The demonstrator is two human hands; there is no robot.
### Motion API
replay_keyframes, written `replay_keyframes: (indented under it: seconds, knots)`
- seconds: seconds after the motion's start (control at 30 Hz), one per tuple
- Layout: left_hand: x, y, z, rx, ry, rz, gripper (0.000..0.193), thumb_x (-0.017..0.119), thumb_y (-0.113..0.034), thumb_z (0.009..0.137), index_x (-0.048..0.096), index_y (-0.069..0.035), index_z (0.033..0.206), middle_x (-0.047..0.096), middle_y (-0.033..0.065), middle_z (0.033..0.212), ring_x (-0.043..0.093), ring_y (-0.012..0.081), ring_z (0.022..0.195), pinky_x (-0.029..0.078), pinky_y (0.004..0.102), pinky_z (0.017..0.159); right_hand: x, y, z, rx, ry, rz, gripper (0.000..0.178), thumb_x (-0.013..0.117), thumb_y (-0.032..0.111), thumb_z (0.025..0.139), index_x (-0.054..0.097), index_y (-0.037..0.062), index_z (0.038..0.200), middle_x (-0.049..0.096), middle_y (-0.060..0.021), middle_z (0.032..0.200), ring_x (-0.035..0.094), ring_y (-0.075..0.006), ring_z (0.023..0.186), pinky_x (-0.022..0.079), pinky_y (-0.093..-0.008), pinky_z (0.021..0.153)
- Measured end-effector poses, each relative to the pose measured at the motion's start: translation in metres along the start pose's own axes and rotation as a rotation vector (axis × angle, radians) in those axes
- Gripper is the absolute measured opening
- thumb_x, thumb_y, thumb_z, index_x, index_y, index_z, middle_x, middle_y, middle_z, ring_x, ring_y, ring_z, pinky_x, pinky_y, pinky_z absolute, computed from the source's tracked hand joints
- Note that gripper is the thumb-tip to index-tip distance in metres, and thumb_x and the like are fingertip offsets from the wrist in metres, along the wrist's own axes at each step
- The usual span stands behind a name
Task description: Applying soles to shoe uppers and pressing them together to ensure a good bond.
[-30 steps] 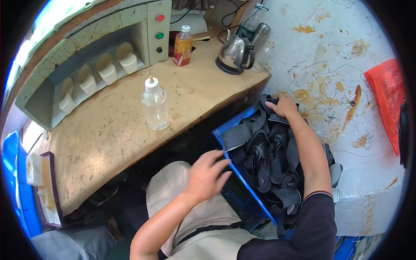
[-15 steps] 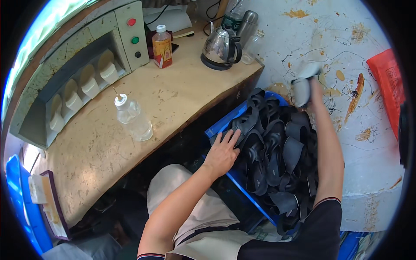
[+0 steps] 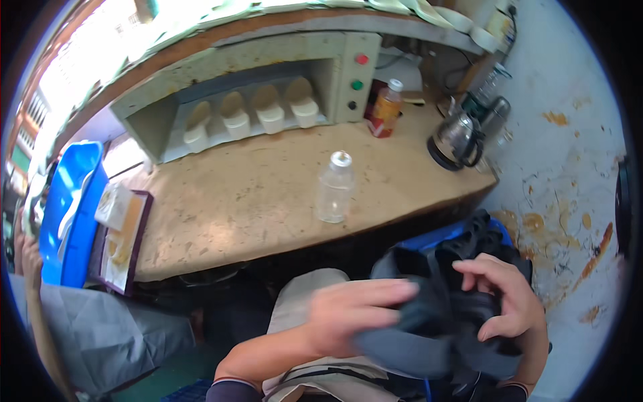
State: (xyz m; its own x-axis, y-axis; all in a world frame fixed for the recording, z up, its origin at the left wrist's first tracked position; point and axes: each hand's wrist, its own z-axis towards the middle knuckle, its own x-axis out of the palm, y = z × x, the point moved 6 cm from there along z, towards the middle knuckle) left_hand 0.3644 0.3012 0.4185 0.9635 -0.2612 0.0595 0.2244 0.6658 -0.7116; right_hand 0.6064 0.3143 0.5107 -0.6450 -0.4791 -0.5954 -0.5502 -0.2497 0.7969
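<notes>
— What are the two hands doing down at the near edge?

— Both are clamped on one dark grey, soft rubbery piece (image 3: 435, 328), shaped like a shoe upper or strap. The left hand (image 3: 355, 315) lies over its left side, fingers stretched flat and pointing right; the right hand (image 3: 499, 298) curls over its top from the right, fingers bent and pressing in. The piece sits between them, just above the person's lap.

— Why hold it like that?

— It looks floppy, so I judge one hand steadies it while the other grips; it's blurred, so I can't make out more.

— And where do such pieces sit?

— Just beyond the hands, a blue plastic crate (image 3: 435, 240) on the floor holds more dark pieces, close by the right knee.

— The forearms?

— Both rise from the lower edge, the left forearm angled toward the right, the right wrist bent sharply inward.

— What's on the tabletop?

— The speckled tan tabletop (image 3: 254, 201) carries a clear plastic bottle with a pale cap (image 3: 333, 187) near its near edge, an orange drink bottle (image 3: 385, 108) farther off, and a steel kettle (image 3: 459, 137) at the far right. A pale machine with four moulds (image 3: 254, 107) stands along the far side.
</notes>
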Motion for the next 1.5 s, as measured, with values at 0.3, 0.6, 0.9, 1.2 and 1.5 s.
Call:
replay_keyframes:
  seconds: [0.3,0.6,0.9,1.2,1.5]
  knots:
    - [-0.222,-0.068,-0.162,-0.685,-0.728,0.162,0.052,0.077,-0.008,0.081,0.054,0.0,0.127,0.068,0.01,0.103,0.063,0.0171,0.087,0.052,0.0288,0.082,0.028,-0.015,0.148,0.029,-0.338,-0.181,0.029,0.074,0.011,0.078,0.074,-0.0023,0.104,0.063,-0.0033,0.078,0.053,-0.0142,0.065,0.042,-0.0234,0.063]
    - [-0.255,-0.104,-0.22,-0.791,-0.488,0.636,0.055,0.084,-0.018,0.08,0.058,0.001,0.124,0.069,0.0161,0.105,0.065,0.0211,0.084,0.054,0.0309,0.079,0.066,-0.012,0.23,-0.206,-0.741,-0.875,0.034,0.075,0.019,0.083,0.071,0.001,0.111,0.071,-0.0128,0.109,0.065,-0.0339,0.098,0.052,-0.0394,0.09]
    - [-0.367,-0.03,-0.281,-0.87,-0.926,0.083,0.038,0.064,-0.004,0.091,0.062,0.001,0.128,0.07,0.0119,0.107,0.065,0.0195,0.089,0.053,0.0291,0.084,0.253,0.227,0.239,-0.712,-0.375,-0.496,0.018,0.077,0.003,0.073,0.072,0.0025,0.091,0.072,-0.0109,0.097,0.065,-0.0255,0.083,0.053,-0.0332,0.074]
    - [-0.442,-0.093,-0.311,-0.885,-0.697,0.166,0.03,0.061,-0.008,0.094,0.068,0.001,0.121,0.073,0.0108,0.104,0.065,0.0163,0.085,0.053,0.0261,0.08,0.469,0.274,0.553,-0.58,-0.492,-0.361,0.057,0.075,0.018,0.084,0.056,0.0016,0.134,0.057,-0.0193,0.137,0.057,-0.0364,0.123,0.047,-0.0409,0.104]
    - [-0.486,-0.137,-0.362,-0.901,-0.872,0.294,0.027,0.059,-0.009,0.096,0.072,0.002,0.117,0.074,0.0096,0.099,0.063,0.014,0.08,0.05,0.0237,0.075,0.513,0.29,0.641,-0.335,-0.378,-0.599,0.035,0.074,0.023,0.085,0.073,0.0027,0.114,0.062,-0.0242,0.135,0.068,-0.0401,0.106,0.055,-0.0441,0.086]
